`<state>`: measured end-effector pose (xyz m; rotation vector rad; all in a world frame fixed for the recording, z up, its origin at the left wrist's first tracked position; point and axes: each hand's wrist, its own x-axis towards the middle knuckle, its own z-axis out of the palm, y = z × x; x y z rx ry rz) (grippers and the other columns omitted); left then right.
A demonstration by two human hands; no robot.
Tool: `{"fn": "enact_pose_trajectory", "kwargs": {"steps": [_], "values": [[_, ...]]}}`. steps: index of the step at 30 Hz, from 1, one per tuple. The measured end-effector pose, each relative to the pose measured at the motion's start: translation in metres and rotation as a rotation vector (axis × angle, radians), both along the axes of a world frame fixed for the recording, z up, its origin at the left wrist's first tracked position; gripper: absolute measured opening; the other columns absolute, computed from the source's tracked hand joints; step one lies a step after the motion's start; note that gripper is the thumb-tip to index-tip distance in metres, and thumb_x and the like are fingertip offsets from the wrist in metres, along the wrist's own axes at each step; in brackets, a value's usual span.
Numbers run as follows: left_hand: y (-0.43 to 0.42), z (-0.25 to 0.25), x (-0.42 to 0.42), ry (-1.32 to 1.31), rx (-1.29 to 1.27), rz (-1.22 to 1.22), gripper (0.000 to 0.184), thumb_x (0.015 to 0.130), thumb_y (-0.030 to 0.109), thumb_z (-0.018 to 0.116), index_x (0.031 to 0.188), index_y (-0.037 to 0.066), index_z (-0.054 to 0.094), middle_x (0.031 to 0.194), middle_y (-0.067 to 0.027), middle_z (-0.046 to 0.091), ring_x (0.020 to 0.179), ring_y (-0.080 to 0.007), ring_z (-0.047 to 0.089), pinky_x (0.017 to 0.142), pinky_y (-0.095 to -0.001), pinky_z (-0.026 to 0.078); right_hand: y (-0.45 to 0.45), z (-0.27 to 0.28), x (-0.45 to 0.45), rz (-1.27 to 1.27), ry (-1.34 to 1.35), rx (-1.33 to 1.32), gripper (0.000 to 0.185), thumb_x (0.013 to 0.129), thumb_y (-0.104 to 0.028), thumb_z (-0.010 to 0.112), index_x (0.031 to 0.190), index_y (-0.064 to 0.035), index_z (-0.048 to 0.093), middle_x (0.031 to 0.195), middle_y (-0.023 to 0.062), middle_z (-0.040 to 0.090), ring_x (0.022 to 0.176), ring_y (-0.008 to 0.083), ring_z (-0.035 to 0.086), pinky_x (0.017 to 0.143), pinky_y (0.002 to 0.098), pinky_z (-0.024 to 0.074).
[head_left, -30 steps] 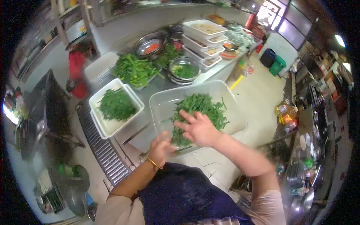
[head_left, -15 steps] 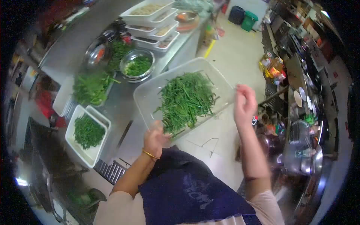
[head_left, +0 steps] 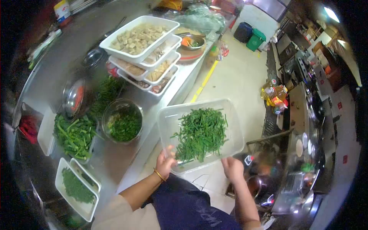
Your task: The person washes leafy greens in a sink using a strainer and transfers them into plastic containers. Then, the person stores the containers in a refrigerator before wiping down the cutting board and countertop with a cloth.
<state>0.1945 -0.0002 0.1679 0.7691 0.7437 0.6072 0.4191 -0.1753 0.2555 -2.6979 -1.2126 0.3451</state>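
Observation:
A clear plastic tub (head_left: 235, 126) holds a heap of cut green stalks (head_left: 202, 132) and is held out in front of my dark apron. At its near left corner my left hand (head_left: 166, 163), with a yellow bangle on the wrist, grips the rim. My right hand (head_left: 233, 168) is closed at the near right edge of the tub, its fingers partly hidden behind the rim. To the left, on the steel counter (head_left: 126, 163), stands a metal bowl (head_left: 141, 122) of chopped greens.
Stacked white trays (head_left: 140, 57) of cut food stand on the counter, with leafy greens (head_left: 74, 136) and a white tray (head_left: 90, 214) nearer. Oil bottles (head_left: 275, 94) are on the floor at right, green bin (head_left: 256, 40) farther back.
My right hand has left the greens, swung out right, and come to the tub's near right edge. The view has turned, and the stacked trays appear closer.

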Motion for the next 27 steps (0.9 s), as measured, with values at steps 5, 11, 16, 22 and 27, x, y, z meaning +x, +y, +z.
{"fn": "enact_pose_trajectory", "kwargs": {"steps": [5, 11, 16, 22, 27], "values": [[0.034, -0.015, 0.036, 0.044, -0.155, -0.102, 0.055, 0.073, -0.003, 0.050, 0.127, 0.005, 0.045, 0.092, -0.0019, 0.053, 0.081, -0.0153, 0.056, 0.075, -0.0366, 0.056, 0.091, 0.061, 0.016, 0.399, -0.424, 0.196, 0.032, 0.073, -0.029, 0.071, 0.102, -0.0172, 0.065, 0.093, 0.0055, 0.064, 0.079, 0.0262, 0.062, 0.056, 0.0395, 0.0491], [0.021, -0.029, 0.045, 0.084, -0.302, -0.060, 0.055, 0.073, -0.005, 0.050, 0.128, 0.004, 0.046, 0.101, -0.0061, 0.052, 0.087, -0.0183, 0.055, 0.073, -0.0314, 0.054, 0.123, 0.055, 0.058, 0.655, -0.169, 0.273, 0.059, 0.071, -0.012, 0.067, 0.128, -0.0147, 0.051, 0.105, 0.0110, 0.062, 0.114, 0.0276, 0.050, 0.087, 0.0431, 0.0473], [-0.036, -0.061, 0.040, 0.081, -0.322, 0.165, 0.059, 0.075, -0.004, 0.051, 0.133, 0.007, 0.043, 0.109, -0.0049, 0.053, 0.097, -0.0169, 0.054, 0.080, -0.0318, 0.052, 0.196, 0.036, 0.104, 1.015, 0.054, 0.392, 0.064, 0.069, -0.001, 0.062, 0.131, -0.0099, 0.047, 0.134, 0.0179, 0.044, 0.121, 0.0363, 0.044, 0.099, 0.0480, 0.0366], [-0.171, -0.030, 0.039, 0.259, -0.452, 0.673, 0.064, 0.074, -0.003, 0.053, 0.136, 0.007, 0.038, 0.119, -0.0141, 0.053, 0.101, -0.0236, 0.055, 0.084, -0.0361, 0.051, 0.285, -0.060, 0.132, 1.020, 0.322, 0.292, 0.048, 0.075, -0.007, 0.061, 0.121, -0.0106, 0.052, 0.112, 0.0143, 0.059, 0.097, 0.0343, 0.058, 0.085, 0.0440, 0.0469], [-0.254, 0.001, 0.058, 0.172, -0.514, 1.101, 0.066, 0.072, -0.003, 0.054, 0.135, 0.007, 0.036, 0.113, -0.0214, 0.054, 0.101, -0.0320, 0.056, 0.084, -0.0402, 0.051, 0.355, -0.182, 0.041, 1.312, -0.050, -0.208, 0.041, 0.082, -0.013, 0.055, 0.123, -0.0138, 0.051, 0.107, 0.0122, 0.063, 0.094, 0.0325, 0.063, 0.072, 0.0451, 0.0518]]}}
